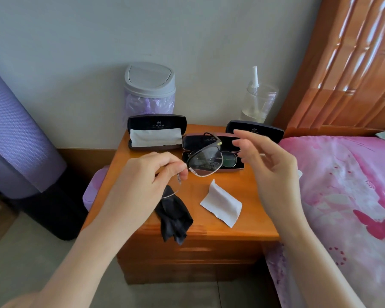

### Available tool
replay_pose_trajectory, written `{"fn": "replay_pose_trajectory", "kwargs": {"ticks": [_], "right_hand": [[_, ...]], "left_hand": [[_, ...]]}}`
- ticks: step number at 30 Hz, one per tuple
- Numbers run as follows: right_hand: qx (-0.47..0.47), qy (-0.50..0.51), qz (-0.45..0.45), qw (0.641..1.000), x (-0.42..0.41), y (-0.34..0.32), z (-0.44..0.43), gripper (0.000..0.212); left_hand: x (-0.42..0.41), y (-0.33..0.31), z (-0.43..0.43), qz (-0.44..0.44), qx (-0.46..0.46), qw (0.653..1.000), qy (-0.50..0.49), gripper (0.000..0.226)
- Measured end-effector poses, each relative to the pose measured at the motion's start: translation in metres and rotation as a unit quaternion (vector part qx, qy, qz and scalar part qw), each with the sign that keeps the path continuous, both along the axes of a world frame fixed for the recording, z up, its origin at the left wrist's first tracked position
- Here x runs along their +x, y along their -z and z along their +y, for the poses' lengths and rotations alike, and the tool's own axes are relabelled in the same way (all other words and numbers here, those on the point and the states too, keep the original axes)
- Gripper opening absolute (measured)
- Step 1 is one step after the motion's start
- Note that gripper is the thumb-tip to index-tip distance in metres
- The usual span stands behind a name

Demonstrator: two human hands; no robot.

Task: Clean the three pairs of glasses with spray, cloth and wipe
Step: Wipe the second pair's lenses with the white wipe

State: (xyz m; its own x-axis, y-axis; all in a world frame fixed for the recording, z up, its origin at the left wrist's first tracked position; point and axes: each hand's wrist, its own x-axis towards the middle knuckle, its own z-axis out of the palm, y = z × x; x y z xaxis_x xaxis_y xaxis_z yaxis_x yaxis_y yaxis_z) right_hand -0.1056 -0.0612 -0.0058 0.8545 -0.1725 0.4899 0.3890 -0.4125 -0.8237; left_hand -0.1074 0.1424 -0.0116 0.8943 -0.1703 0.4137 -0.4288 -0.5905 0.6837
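Note:
My left hand (152,174) pinches a pair of half-rim glasses (206,162) at the bridge, holding them tilted above the wooden nightstand (249,187). My right hand (267,161) hovers just right of them, fingers apart, holding nothing. A second pair of glasses (229,160) lies in the open case (238,167) behind. A black cloth (172,215) hangs over the nightstand's front edge and a white wipe (221,204) lies beside it. The clear spray bottle (258,97) stands at the back right. A third pair is not visible.
An open case with a white cloth (156,132) sits at the back left, another open case (255,130) at the back right. A grey lidded bin (149,85) stands against the wall. A pink bed (347,196) borders the right, a purple rolled mat (13,138) the left.

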Motion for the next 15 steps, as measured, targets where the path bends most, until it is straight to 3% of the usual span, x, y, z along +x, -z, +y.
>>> {"fn": "replay_pose_trajectory", "kwargs": {"ticks": [8, 15], "right_hand": [[-0.058, -0.086, 0.024, 0.994, 0.0046, 0.0, 0.0034, 0.022], [-0.029, -0.112, 0.034, 0.993, -0.0014, -0.0022, -0.0007, 0.019]], "left_hand": [[0.0045, 0.0063, -0.0005, -0.019, 0.042, 0.999, 0.027, 0.025], [0.0054, 0.0069, -0.0026, -0.066, 0.051, 0.997, 0.004, 0.021]]}}
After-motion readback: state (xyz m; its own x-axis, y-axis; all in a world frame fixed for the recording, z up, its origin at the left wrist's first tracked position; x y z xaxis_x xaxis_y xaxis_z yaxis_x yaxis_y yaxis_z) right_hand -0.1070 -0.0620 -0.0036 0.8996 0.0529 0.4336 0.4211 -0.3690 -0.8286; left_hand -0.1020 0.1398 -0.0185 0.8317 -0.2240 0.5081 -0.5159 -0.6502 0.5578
